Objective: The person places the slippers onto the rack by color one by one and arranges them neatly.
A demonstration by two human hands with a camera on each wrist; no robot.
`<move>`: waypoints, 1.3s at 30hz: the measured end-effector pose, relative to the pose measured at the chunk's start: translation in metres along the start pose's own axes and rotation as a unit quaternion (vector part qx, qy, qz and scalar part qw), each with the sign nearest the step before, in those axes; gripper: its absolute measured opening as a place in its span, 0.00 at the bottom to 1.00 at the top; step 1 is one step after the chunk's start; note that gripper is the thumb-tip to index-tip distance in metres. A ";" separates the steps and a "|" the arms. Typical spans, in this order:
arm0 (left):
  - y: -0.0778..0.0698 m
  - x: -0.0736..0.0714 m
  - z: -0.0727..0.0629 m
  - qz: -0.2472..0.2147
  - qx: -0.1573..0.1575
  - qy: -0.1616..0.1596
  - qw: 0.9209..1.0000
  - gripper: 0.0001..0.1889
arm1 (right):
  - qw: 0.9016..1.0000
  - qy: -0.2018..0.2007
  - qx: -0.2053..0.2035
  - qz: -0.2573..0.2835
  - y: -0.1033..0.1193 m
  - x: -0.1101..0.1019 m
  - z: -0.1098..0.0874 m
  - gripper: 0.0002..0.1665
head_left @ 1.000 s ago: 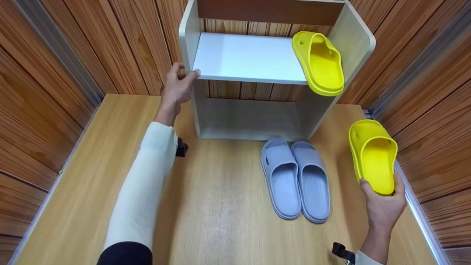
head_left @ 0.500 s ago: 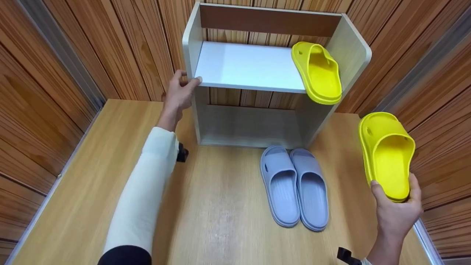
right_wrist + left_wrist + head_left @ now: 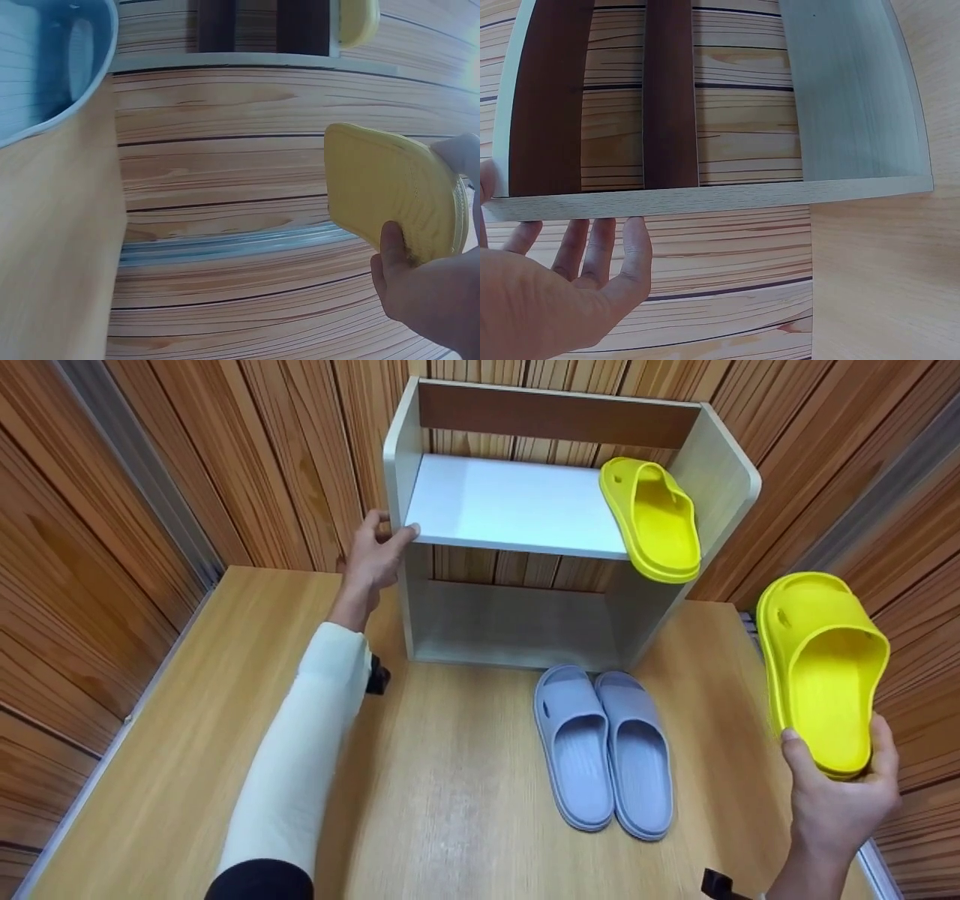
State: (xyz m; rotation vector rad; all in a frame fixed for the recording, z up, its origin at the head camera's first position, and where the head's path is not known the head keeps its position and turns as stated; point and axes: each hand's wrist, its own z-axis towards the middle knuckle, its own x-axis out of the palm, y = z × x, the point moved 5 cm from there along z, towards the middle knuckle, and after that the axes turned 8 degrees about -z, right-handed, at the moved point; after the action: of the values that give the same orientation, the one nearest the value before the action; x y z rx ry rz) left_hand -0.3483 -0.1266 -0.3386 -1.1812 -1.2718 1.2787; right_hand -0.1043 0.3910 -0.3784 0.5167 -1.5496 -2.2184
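Note:
My left hand (image 3: 373, 556) holds the left side panel of a small two-level shoe rack (image 3: 525, 546). Its thumb lies over the front edge, and the fingers touch the panel's outer face, as the left wrist view shows. Off to the right, my right hand (image 3: 840, 802) grips a yellow slipper (image 3: 823, 675) by the heel, raised above the floor with its toe pointing away. In the right wrist view the held slipper shows its sole (image 3: 390, 191). A matching yellow slipper (image 3: 664, 540) sits at the right end of the upper white shelf (image 3: 525, 510), its heel jutting past the front edge.
Two grey slippers (image 3: 583, 765) stand side by side on the wooden floor (image 3: 450, 780), toes against the rack's lower front edge. Wood-panelled walls (image 3: 285, 457) rise behind the rack and on both sides.
The yellow slipper in my right hand has moved up and to the right, closer to the head camera. My left hand keeps its hold on the rack. The head view has tilted slightly upward.

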 end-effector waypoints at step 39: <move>-0.001 0.001 0.002 -0.012 0.006 0.007 1.000 0.24 | 0.969 0.037 -0.193 0.149 0.118 0.025 -0.018 0.44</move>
State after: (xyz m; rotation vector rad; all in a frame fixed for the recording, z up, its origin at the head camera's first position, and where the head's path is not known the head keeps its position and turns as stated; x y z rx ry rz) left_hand -0.3504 -0.1256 -0.3379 -1.1602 -1.2631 1.2579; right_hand -0.1047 0.3265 -0.2745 0.2276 -1.0380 -2.1569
